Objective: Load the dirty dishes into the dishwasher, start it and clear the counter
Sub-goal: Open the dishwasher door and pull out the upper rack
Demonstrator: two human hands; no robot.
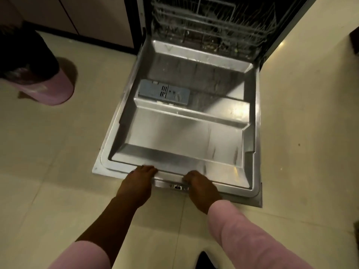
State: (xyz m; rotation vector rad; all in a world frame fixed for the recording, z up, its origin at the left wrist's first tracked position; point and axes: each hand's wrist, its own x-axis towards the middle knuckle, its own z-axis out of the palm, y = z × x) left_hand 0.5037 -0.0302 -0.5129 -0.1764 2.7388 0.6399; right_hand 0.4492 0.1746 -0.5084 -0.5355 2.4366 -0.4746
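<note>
The dishwasher door [184, 136] lies folded down flat, its steel inner face up, with a grey detergent compartment [164, 92] set into it. My left hand [138, 183] and my right hand [200, 188] both grip the door's near top edge, fingers curled over the rim, either side of the latch [177, 186]. Behind the door, the wire lower rack [211, 30] sits inside the dark tub; it looks blurred and I see no dishes in it.
A pink bin with a dark liner [35, 74] stands on the tiled floor [58, 152] at the left. Cabinet fronts [87, 14] run along the back left. A pale cabinet side [310, 74] borders the dishwasher on the right.
</note>
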